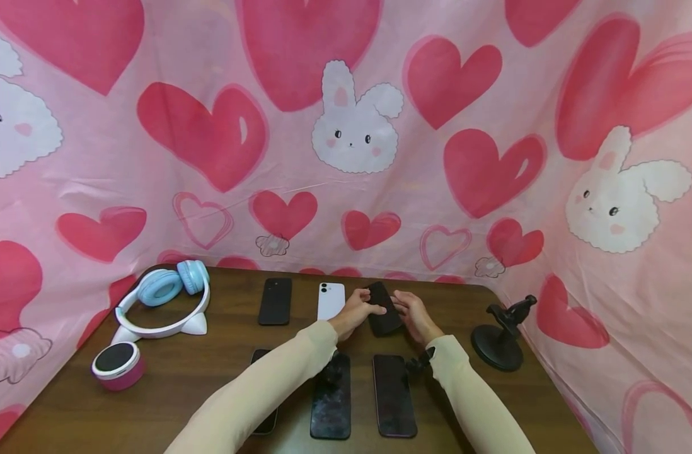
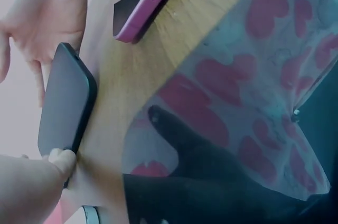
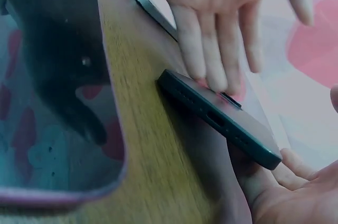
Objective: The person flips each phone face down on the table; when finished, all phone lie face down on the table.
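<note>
Both hands meet on a dark phone (image 1: pixel 384 309) at the middle of the frame, in the far row on the desk (image 1: pixel 210 372); the left hand (image 1: pixel 354 313) lays straight fingers on its near edge while the right hand (image 1: pixel 415 315) steadies the other side, fingers relaxed, neither curling round it. The wrist views show the phone tipped up on one long edge, not yet flat. Left of it a white phone (image 1: pixel 331 301) and a black phone (image 1: pixel 275 301) already lie flat; three more phones lie in the near row, so by my reckoning this third place is nearly filled.
</note>
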The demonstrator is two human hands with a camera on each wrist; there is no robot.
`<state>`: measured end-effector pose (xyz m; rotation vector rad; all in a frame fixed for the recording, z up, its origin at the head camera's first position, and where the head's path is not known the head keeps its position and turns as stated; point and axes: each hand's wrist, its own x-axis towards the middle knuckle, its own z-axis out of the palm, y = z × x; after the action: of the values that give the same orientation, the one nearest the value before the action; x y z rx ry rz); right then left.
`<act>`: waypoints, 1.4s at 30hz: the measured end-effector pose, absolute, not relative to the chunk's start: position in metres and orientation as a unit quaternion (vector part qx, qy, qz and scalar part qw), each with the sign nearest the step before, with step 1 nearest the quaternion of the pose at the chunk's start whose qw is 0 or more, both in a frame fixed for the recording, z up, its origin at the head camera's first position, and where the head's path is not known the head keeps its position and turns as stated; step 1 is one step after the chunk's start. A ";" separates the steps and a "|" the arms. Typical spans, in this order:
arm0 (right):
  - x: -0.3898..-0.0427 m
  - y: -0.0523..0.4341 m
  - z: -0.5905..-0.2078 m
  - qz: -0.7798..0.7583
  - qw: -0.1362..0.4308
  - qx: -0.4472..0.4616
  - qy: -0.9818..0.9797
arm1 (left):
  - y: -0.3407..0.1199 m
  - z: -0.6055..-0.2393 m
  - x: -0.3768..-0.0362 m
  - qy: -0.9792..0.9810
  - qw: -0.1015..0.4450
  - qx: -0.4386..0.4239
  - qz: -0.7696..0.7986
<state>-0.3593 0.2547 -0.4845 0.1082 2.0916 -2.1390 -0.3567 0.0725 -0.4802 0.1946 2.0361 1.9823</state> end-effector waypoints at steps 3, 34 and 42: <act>-0.361 0.257 -0.483 -0.711 0.068 0.047 0.698 | 0.071 -0.480 -0.355 0.730 0.141 0.055 0.666; -0.356 0.251 -0.477 -0.466 0.038 0.056 0.882 | 0.064 -0.481 -0.365 0.741 0.201 0.091 0.634; -0.358 0.250 -0.479 -0.482 0.037 0.060 0.873 | 0.063 -0.480 -0.362 0.733 0.203 0.097 0.642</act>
<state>-0.3578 0.2500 -0.4791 0.1852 2.6808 -1.4794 -0.3623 0.0631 -0.4796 0.2703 2.0445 1.7920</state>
